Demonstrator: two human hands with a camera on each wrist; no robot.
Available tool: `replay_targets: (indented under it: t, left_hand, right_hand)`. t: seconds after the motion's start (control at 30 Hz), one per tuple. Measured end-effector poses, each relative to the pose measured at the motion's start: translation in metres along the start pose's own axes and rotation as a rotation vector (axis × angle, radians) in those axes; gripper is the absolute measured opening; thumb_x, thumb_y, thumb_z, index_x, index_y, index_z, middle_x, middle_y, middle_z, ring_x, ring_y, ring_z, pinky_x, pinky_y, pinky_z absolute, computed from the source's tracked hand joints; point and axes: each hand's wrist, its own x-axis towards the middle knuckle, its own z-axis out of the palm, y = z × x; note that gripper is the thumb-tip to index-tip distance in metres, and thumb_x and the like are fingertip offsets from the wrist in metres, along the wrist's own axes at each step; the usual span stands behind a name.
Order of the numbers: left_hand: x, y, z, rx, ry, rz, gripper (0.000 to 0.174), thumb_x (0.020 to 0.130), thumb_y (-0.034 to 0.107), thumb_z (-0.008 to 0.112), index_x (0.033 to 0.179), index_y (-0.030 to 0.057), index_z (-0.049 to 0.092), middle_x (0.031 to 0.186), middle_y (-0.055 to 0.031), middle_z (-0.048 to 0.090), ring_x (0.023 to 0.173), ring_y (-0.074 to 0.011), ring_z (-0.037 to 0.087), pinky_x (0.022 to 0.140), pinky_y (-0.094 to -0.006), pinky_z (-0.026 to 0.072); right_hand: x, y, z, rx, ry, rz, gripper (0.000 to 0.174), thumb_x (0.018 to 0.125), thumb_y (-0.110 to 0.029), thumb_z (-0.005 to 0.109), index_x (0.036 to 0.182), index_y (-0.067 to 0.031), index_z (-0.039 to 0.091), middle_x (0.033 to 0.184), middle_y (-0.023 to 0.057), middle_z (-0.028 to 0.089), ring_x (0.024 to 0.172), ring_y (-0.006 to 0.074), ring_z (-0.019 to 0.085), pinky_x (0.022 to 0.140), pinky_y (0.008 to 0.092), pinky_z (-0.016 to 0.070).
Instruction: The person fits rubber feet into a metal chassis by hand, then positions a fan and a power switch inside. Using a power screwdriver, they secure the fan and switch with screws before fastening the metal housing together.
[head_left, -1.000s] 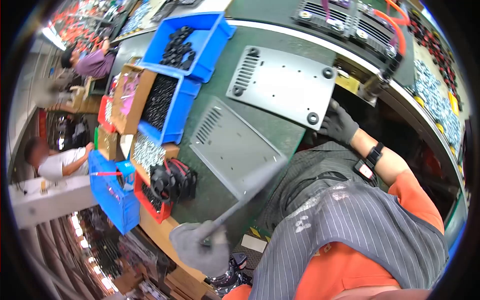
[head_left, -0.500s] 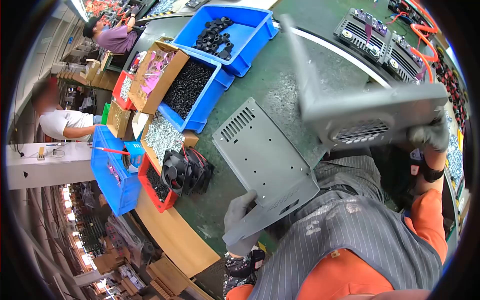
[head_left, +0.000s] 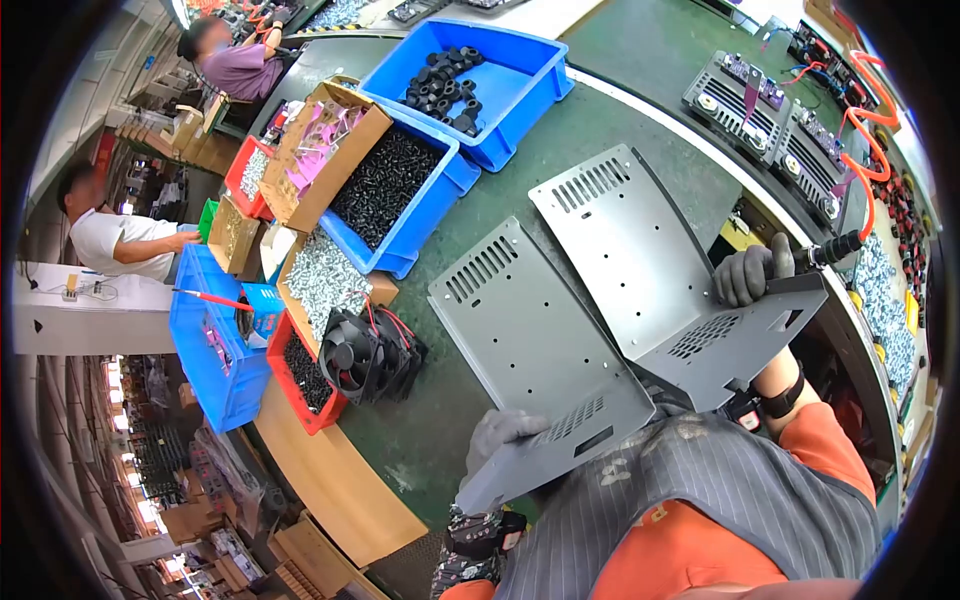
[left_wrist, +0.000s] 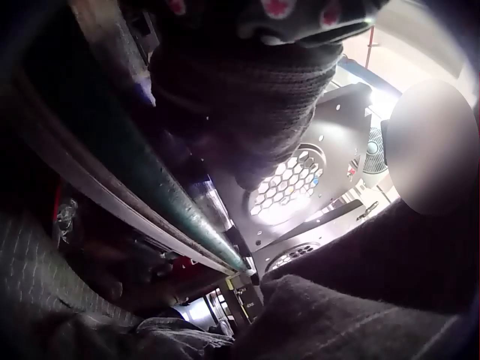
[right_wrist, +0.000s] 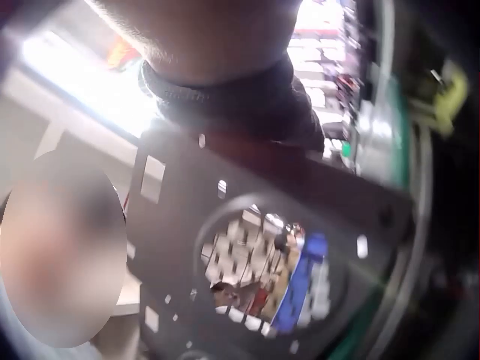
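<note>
Two grey bent metal panels lie side by side on the bench in the head view, each with slots at its far end and a raised flange with a honeycomb vent at the near end. My gloved left hand [head_left: 505, 435] grips the flange of the left panel [head_left: 530, 320], fingers over its inner face. The right panel [head_left: 625, 245] rests close against it, and my gloved right hand [head_left: 750, 272] holds its flange at the outer edge. Up close, honeycomb vents show in the left panel's flange [left_wrist: 341, 127] and the right panel's flange [right_wrist: 176, 225].
Blue bins hold black rubber feet [head_left: 440, 85] and black screws [head_left: 385, 185]. Black fans [head_left: 365, 355] sit left of the panels, by a red bin [head_left: 310, 385]. A power screwdriver [head_left: 835, 250] on an orange coiled cord is beside my right hand. Finned assemblies [head_left: 740, 110] stand farther back.
My right hand has lifted and turned over the footed panel and set it beside the left one, flange towards me. The left panel has swung round slightly, still in my left hand.
</note>
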Motion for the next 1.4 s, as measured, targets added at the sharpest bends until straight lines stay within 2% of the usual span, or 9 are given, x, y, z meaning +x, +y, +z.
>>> replay_targets:
  t: [0.13,0.27,0.43,0.57,0.8,0.9,1.2,1.27,1.4]
  left_hand:
    - [0.026,0.016,0.008,-0.062,0.048,0.081,0.013,0.075,0.018,0.071,0.083,0.0091,0.066,0.076,-0.0057,0.062,0.073,-0.0259,0.059,0.067,-0.0354,0.0458]
    - [0.056,0.029,0.021,-0.026,0.059,0.087,0.019,0.08,0.023,0.068,0.088,0.0056,0.066,0.08,-0.0103,0.062,0.075,-0.0308,0.058,0.068,-0.0385,0.0444]
    - [0.059,0.016,0.036,0.018,0.154,0.07,0.018,0.082,0.023,0.066,0.089,0.0067,0.063,0.081,-0.0101,0.06,0.078,-0.0314,0.057,0.071,-0.0392,0.0445]
    - [0.059,0.021,0.041,0.067,0.202,0.028,0.029,0.08,0.027,0.068,0.096,0.0024,0.063,0.085,-0.0128,0.063,0.079,-0.0343,0.059,0.072,-0.0403,0.0456]
    - [0.061,0.034,0.045,-0.215,0.259,-0.095,0.04,0.08,0.027,0.069,0.105,-0.0035,0.061,0.1,-0.016,0.065,0.092,-0.0293,0.061,0.083,-0.0382,0.0476]
    - [0.06,0.034,0.046,-0.205,0.308,-0.065,0.043,0.08,0.027,0.069,0.108,-0.0041,0.06,0.105,-0.0153,0.064,0.094,-0.0289,0.061,0.083,-0.0385,0.0481]
    - [0.036,0.021,0.051,-0.35,0.493,0.127,0.047,0.084,0.022,0.064,0.118,-0.0073,0.051,0.111,-0.0165,0.058,0.098,-0.0237,0.058,0.085,-0.0354,0.0465]
    - [0.017,0.004,0.042,-0.215,0.465,-0.293,0.069,0.078,0.021,0.071,0.135,0.0032,0.035,0.11,-0.0181,0.054,0.092,-0.0265,0.053,0.081,-0.0376,0.0447]
    - [0.014,0.013,0.036,-0.114,0.424,-0.231,0.054,0.078,0.023,0.071,0.12,-0.0014,0.049,0.097,-0.0163,0.055,0.082,-0.0236,0.052,0.074,-0.036,0.0453]
  right_hand:
    - [0.039,-0.005,0.027,-0.133,0.862,-0.054,0.053,0.099,-0.041,0.033,0.052,-0.0149,0.034,0.043,-0.0037,0.023,0.036,0.0129,0.027,0.035,0.0276,0.0266]
    - [0.08,-0.012,-0.019,-0.296,0.659,-0.008,0.022,0.096,-0.033,0.041,0.084,-0.0148,0.04,0.053,-0.004,0.028,0.043,0.0107,0.032,0.041,0.0245,0.0262]
    - [0.084,-0.004,-0.036,-0.432,0.859,0.064,0.031,0.096,-0.035,0.041,0.073,-0.0147,0.043,0.058,-0.0012,0.039,0.048,0.0099,0.039,0.04,0.024,0.0309]
    - [0.032,-0.022,-0.018,-1.417,0.635,-0.082,0.031,0.095,-0.027,0.037,0.097,0.0006,0.052,0.091,0.0061,0.05,0.088,0.0167,0.049,0.079,0.028,0.0407]
    - [-0.038,-0.126,0.045,-1.493,0.62,-0.57,0.014,0.086,-0.008,0.042,0.091,-0.0008,0.054,0.088,0.0084,0.054,0.078,0.0142,0.05,0.072,0.0262,0.0408]
    - [-0.057,-0.165,0.011,-1.566,1.088,-0.444,0.018,0.088,-0.011,0.051,0.101,0.0006,0.055,0.086,0.0068,0.058,0.082,0.0113,0.052,0.075,0.0263,0.0434]
    - [-0.097,-0.262,-0.067,-2.167,1.205,0.686,0.045,0.079,-0.028,0.055,0.119,-0.0082,0.053,0.115,0.0193,0.057,0.104,0.035,0.056,0.092,0.0387,0.0436]
    - [-0.1,-0.304,-0.085,-2.121,1.178,1.018,0.049,0.075,-0.028,0.062,0.12,-0.0089,0.055,0.115,0.0202,0.058,0.106,0.0331,0.057,0.092,0.0386,0.0439]
    - [-0.088,-0.343,-0.121,-2.071,1.02,1.39,0.067,0.068,-0.031,0.068,0.126,-0.0051,0.05,0.124,0.0198,0.054,0.113,0.0314,0.054,0.092,0.0398,0.0443]
